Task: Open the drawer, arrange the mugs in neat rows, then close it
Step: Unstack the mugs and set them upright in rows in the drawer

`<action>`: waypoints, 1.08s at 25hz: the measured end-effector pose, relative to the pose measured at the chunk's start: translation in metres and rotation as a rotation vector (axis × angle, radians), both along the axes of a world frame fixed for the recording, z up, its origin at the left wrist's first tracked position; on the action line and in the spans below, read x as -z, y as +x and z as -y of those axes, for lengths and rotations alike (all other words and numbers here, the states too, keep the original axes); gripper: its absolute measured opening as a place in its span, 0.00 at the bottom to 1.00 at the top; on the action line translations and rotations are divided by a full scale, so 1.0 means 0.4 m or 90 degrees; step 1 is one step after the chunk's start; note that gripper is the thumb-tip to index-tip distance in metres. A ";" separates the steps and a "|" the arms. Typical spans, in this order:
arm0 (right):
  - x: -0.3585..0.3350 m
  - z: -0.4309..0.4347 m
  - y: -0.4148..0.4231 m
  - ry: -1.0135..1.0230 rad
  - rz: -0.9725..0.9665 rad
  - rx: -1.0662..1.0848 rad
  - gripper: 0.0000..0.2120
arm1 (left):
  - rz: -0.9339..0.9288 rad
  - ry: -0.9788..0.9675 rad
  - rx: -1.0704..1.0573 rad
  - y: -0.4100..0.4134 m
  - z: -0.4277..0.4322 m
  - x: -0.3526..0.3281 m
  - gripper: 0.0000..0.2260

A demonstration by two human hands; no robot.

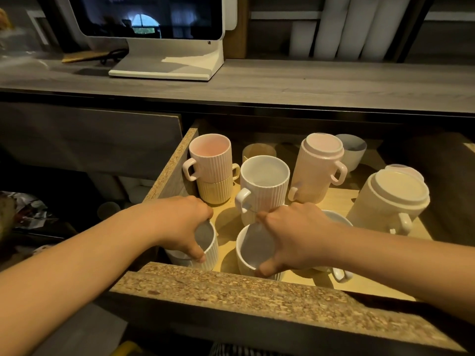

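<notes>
The drawer stands pulled out below the counter, with several ribbed mugs inside. My left hand grips the rim of a white mug at the front left. My right hand grips the rim of a second white mug at the front middle. Behind them stand a white stacked pair, a pink mug stacked on a yellow one, and an upside-down pink stack. At the right, an upside-down cream mug leans slightly.
A grey cup and a tan cup sit at the drawer's back. Above, the wooden counter holds a white screen on a stand. The drawer's rough front edge lies just below my wrists.
</notes>
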State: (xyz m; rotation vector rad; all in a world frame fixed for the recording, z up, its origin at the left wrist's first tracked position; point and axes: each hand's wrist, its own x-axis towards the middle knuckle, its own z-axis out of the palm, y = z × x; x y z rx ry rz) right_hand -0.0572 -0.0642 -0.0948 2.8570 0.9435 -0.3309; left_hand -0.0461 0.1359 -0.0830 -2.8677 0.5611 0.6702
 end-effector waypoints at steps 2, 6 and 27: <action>0.006 -0.012 0.001 -0.001 0.013 -0.007 0.35 | 0.002 0.005 -0.003 0.001 0.000 0.001 0.32; 0.014 -0.010 -0.001 0.016 0.021 -0.003 0.36 | -0.003 0.003 0.005 0.003 0.000 0.004 0.32; -0.014 0.240 0.054 0.035 -0.157 0.143 0.35 | 0.211 -0.104 0.369 0.042 0.326 0.005 0.26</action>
